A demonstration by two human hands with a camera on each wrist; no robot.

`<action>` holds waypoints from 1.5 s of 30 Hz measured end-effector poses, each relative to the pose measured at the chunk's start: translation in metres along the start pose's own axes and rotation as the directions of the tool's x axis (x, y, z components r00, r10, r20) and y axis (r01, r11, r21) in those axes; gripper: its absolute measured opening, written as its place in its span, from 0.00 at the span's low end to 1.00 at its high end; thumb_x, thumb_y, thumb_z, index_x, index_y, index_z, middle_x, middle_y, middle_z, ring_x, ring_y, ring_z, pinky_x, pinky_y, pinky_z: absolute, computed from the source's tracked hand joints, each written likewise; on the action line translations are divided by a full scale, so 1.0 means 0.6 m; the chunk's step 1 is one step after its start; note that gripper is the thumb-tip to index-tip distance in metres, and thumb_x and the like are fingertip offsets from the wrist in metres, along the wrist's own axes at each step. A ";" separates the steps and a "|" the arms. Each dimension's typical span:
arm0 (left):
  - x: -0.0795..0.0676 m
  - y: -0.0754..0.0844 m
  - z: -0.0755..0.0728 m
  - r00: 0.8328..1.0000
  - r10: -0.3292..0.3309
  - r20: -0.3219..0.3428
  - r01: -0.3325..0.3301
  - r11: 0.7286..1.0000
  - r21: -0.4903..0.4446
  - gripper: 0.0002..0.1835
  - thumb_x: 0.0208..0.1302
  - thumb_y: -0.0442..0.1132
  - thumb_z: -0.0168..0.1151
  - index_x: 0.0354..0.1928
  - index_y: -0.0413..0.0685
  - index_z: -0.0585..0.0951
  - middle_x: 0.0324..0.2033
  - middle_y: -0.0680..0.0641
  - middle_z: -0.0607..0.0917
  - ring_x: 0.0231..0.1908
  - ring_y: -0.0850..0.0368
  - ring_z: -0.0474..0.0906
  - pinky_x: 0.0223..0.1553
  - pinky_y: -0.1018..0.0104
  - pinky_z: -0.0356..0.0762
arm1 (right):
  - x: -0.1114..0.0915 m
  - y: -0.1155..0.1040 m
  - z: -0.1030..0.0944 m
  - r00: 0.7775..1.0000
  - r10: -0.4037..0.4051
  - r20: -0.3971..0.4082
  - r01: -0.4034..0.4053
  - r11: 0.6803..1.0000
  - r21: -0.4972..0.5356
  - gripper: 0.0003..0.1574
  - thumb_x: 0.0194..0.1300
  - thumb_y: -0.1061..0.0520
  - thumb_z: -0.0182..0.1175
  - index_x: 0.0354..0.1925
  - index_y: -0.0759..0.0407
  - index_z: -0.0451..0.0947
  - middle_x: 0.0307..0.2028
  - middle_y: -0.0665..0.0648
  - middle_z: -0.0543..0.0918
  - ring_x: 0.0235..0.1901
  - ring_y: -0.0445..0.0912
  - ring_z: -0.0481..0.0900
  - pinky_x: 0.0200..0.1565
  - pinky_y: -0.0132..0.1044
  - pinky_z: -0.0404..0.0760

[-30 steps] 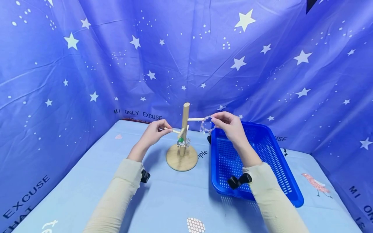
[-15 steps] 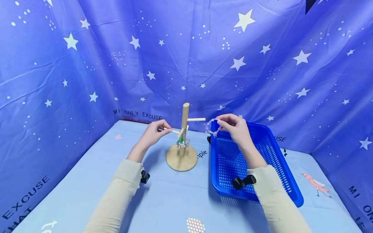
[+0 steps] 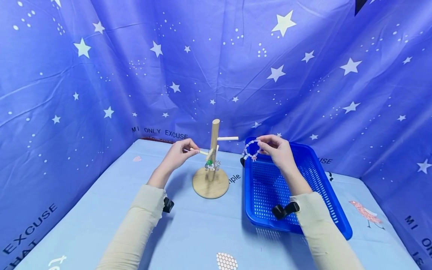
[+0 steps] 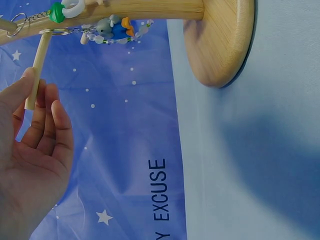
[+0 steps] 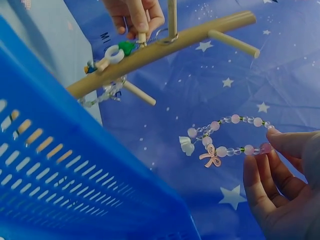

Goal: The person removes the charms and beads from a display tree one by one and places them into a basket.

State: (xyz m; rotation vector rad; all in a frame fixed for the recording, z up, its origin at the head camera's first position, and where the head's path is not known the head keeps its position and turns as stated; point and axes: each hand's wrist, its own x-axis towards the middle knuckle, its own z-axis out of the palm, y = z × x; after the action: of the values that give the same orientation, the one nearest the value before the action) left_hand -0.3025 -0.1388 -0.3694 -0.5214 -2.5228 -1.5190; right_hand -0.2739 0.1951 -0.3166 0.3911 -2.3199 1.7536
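Note:
My left hand (image 3: 178, 153) pinches a short peg (image 4: 40, 65) of the wooden stand (image 3: 214, 131) between thumb and fingers. My right hand (image 3: 279, 152) holds a beaded bracelet (image 5: 222, 151) by one side, over the blue basket's far left corner. Its beads are pink and clear, and a pink bow charm (image 5: 211, 156) and a white flower-like charm (image 5: 186, 145) dangle from it. On the stand hang a keychain with a green bead (image 4: 56, 12) and white ring, and a small grey-and-blue figure charm (image 4: 117, 30). The upper right peg (image 3: 228, 138) is bare.
A blue perforated basket (image 3: 247, 187) stands right of the stand, under my right forearm. The stand's round base (image 3: 210, 189) sits on a light blue cloth (image 3: 189, 240). Blue star-printed curtains (image 3: 216, 67) close off the back and sides.
My right hand has drawn the bracelet rightward, away from the tip of the upper right peg, toward the basket. The left hand stays on its peg.

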 end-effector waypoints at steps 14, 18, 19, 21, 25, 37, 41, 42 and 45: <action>-0.001 0.002 -0.001 1.000 -0.016 0.006 0.016 1.000 -0.010 0.04 0.61 0.41 0.63 0.33 0.49 0.80 0.34 0.47 0.83 0.34 0.54 0.78 0.38 0.62 0.76 | 0.007 0.031 -0.012 0.999 0.043 0.003 -0.043 0.999 0.002 0.19 0.66 0.60 0.57 0.50 0.73 0.74 0.34 0.40 0.81 0.32 0.38 0.81 0.42 0.34 0.82; 0.000 0.001 0.000 1.000 -0.023 0.008 0.023 1.000 -0.009 0.04 0.61 0.41 0.63 0.33 0.49 0.80 0.34 0.48 0.83 0.35 0.54 0.79 0.38 0.62 0.76 | 0.010 0.038 -0.013 0.997 0.072 0.003 -0.072 0.997 -0.012 0.19 0.66 0.59 0.58 0.50 0.72 0.74 0.34 0.40 0.81 0.32 0.37 0.80 0.44 0.36 0.82; 0.001 0.001 -0.001 1.000 -0.022 0.008 0.022 1.000 -0.006 0.04 0.61 0.41 0.63 0.33 0.49 0.80 0.35 0.48 0.83 0.35 0.54 0.79 0.38 0.62 0.76 | 0.011 0.040 -0.014 0.997 0.076 0.003 -0.075 0.997 -0.015 0.20 0.66 0.59 0.58 0.50 0.73 0.74 0.34 0.39 0.80 0.32 0.37 0.80 0.44 0.37 0.82; 0.001 0.000 -0.001 1.000 -0.019 0.007 0.019 1.000 -0.006 0.04 0.62 0.41 0.63 0.33 0.49 0.80 0.35 0.48 0.83 0.35 0.54 0.79 0.38 0.62 0.76 | 0.013 0.044 -0.015 0.996 0.085 0.002 -0.085 0.996 -0.019 0.20 0.65 0.60 0.58 0.51 0.73 0.73 0.34 0.39 0.80 0.33 0.37 0.79 0.45 0.38 0.82; 0.003 -0.002 -0.001 1.000 -0.019 0.004 0.019 1.000 -0.006 0.05 0.61 0.42 0.63 0.33 0.49 0.80 0.35 0.48 0.83 0.35 0.54 0.78 0.38 0.62 0.76 | 0.016 0.051 -0.017 0.994 0.106 -0.004 -0.106 0.994 -0.021 0.19 0.66 0.62 0.58 0.51 0.74 0.73 0.33 0.38 0.80 0.34 0.36 0.79 0.45 0.38 0.82; 0.002 -0.005 0.000 1.000 0.002 0.004 -0.002 1.000 -0.023 0.04 0.61 0.41 0.64 0.33 0.49 0.80 0.33 0.47 0.83 0.34 0.52 0.79 0.37 0.62 0.76 | 0.022 0.075 -0.019 0.982 0.191 -0.012 -0.191 0.981 -0.028 0.18 0.66 0.65 0.55 0.52 0.76 0.71 0.36 0.47 0.79 0.32 0.36 0.80 0.43 0.35 0.82; 0.002 -0.008 0.001 1.000 0.020 0.003 -0.020 0.999 -0.031 0.04 0.61 0.41 0.64 0.33 0.49 0.80 0.32 0.47 0.83 0.33 0.53 0.79 0.36 0.62 0.76 | 0.025 0.084 -0.020 0.977 0.212 0.004 -0.211 0.977 -0.038 0.18 0.67 0.66 0.54 0.52 0.77 0.70 0.42 0.59 0.79 0.33 0.36 0.80 0.46 0.40 0.81; 0.002 -0.008 0.000 1.000 0.023 0.002 -0.023 0.999 -0.032 0.04 0.61 0.40 0.64 0.33 0.48 0.80 0.32 0.47 0.83 0.33 0.53 0.79 0.36 0.62 0.76 | 0.026 0.086 -0.020 0.976 0.216 0.012 -0.215 0.975 -0.046 0.18 0.67 0.66 0.54 0.52 0.77 0.70 0.44 0.62 0.78 0.33 0.36 0.80 0.47 0.41 0.81; 0.003 -0.008 -0.001 1.000 0.030 0.001 -0.029 0.999 -0.031 0.04 0.61 0.40 0.64 0.33 0.48 0.80 0.33 0.47 0.83 0.33 0.54 0.79 0.37 0.62 0.77 | 0.031 0.094 -0.023 0.967 0.250 0.038 -0.247 0.967 -0.063 0.18 0.67 0.65 0.53 0.52 0.77 0.69 0.44 0.64 0.77 0.34 0.37 0.80 0.49 0.44 0.79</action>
State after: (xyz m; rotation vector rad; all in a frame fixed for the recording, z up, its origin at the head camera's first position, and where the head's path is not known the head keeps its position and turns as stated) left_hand -0.3059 -0.1410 -0.3729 -0.5620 -2.4851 -1.5503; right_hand -0.3101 0.2212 -0.3579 0.1350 -2.5401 1.7959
